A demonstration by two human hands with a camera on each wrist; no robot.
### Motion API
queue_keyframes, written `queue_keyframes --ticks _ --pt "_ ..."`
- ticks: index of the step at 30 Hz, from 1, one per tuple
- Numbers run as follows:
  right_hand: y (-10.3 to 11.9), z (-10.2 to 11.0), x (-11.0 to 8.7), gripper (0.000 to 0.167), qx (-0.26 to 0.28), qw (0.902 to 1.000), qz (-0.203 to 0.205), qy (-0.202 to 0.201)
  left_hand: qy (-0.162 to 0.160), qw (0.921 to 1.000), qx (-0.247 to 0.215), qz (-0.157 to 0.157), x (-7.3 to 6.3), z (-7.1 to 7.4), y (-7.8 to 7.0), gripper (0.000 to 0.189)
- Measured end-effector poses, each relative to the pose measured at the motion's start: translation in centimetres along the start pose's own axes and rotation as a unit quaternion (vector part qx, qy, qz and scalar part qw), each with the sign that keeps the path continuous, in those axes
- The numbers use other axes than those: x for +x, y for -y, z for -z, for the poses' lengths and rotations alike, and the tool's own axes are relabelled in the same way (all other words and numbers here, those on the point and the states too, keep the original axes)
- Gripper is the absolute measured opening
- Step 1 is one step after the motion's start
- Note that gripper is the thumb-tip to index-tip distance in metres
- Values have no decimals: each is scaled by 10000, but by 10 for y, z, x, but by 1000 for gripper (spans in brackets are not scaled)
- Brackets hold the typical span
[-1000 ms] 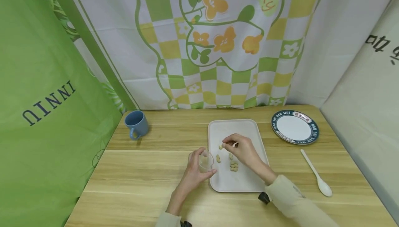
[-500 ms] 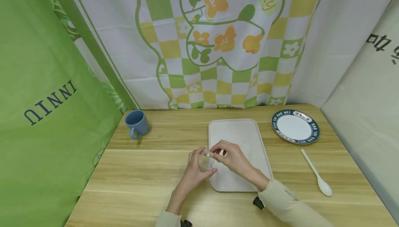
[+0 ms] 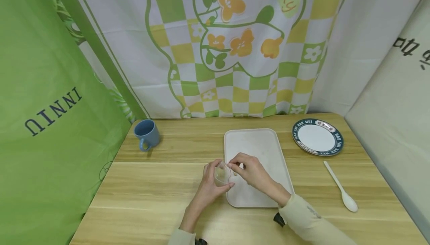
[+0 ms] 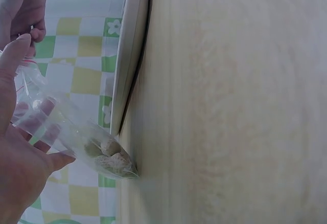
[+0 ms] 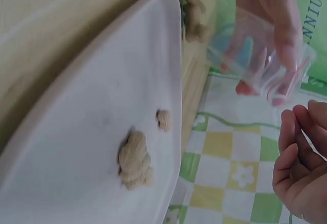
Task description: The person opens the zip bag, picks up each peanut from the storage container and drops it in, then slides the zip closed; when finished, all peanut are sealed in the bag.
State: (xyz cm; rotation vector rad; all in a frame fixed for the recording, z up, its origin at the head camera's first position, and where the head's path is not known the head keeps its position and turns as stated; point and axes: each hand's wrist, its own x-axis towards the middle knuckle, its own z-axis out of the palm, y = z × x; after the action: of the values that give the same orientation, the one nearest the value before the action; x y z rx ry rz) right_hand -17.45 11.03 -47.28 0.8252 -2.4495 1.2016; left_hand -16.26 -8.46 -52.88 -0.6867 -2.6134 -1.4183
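Observation:
My left hand (image 3: 211,185) grips a clear zip bag (image 3: 221,174) beside the tray's left edge, its mouth turned toward my right hand (image 3: 252,170). Peanuts in their shells (image 4: 110,155) lie at the bag's bottom in the left wrist view. My right hand's bent fingertips come together right at the bag's mouth; no peanut shows between them in the right wrist view. Below that hand, a light tray (image 3: 265,140) bears a small cluster of peanuts (image 5: 134,160) and a single peanut (image 5: 163,120). The right hand hides most of them in the head view.
A blue mug (image 3: 147,135) stands at the table's back left. Toward the right are a plate with a dark patterned rim (image 3: 297,146) and a white spoon (image 3: 340,187). Printed cloth (image 3: 231,88) hangs behind the table (image 3: 151,189).
My right hand has moved left from over the tray to the bag's mouth with a peanut, which has since left its fingertips. My left hand has stayed in place with the bag.

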Motion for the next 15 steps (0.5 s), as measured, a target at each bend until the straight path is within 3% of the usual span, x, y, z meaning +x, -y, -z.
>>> queue_keyframes --ticks 4,7,10,15 --pt "-12 10 6 6 -305 9980 -497 -225 -22 10000 50 25 0 0 0 78" --pt "-25 16 9 5 -665 9926 -1015 -67 -24 10000 13 85 0 0 0 79" --pt "-38 19 9 6 -1037 9817 -1558 342 -4 9999 -32 151 0 0 0 80" --pt "-52 15 5 11 -1389 9554 -2421 969 9 9999 -30 169 -1 0 0 81"
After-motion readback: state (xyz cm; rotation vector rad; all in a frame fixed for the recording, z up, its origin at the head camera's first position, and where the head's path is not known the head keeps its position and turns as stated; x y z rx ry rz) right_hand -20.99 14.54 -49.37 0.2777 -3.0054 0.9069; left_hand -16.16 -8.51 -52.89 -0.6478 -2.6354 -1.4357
